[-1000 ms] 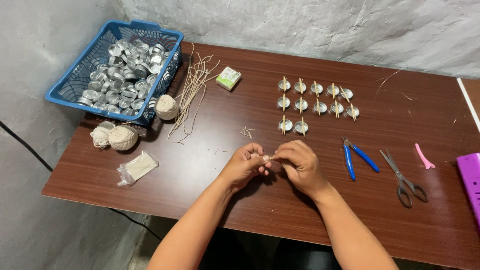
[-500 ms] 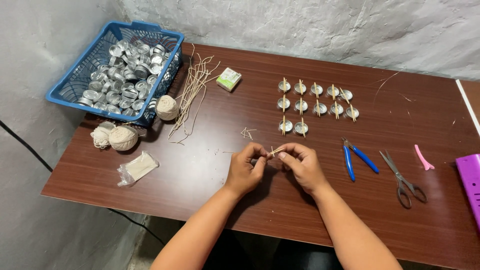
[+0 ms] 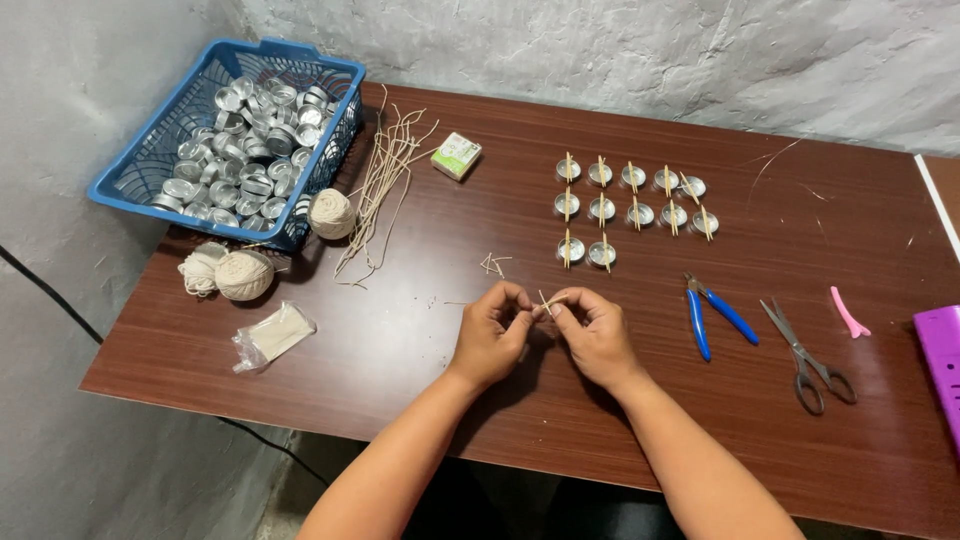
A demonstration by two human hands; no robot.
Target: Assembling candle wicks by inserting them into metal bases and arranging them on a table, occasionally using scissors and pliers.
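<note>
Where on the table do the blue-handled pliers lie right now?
In the head view, the blue-handled pliers lie right of the right hand, left of the scissors, below the rows of small metal cups.

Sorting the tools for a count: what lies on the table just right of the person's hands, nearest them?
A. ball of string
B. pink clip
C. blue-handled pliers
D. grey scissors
C: the blue-handled pliers lie closest to the right hand; the scissors and pink clip lie farther right.
</note>
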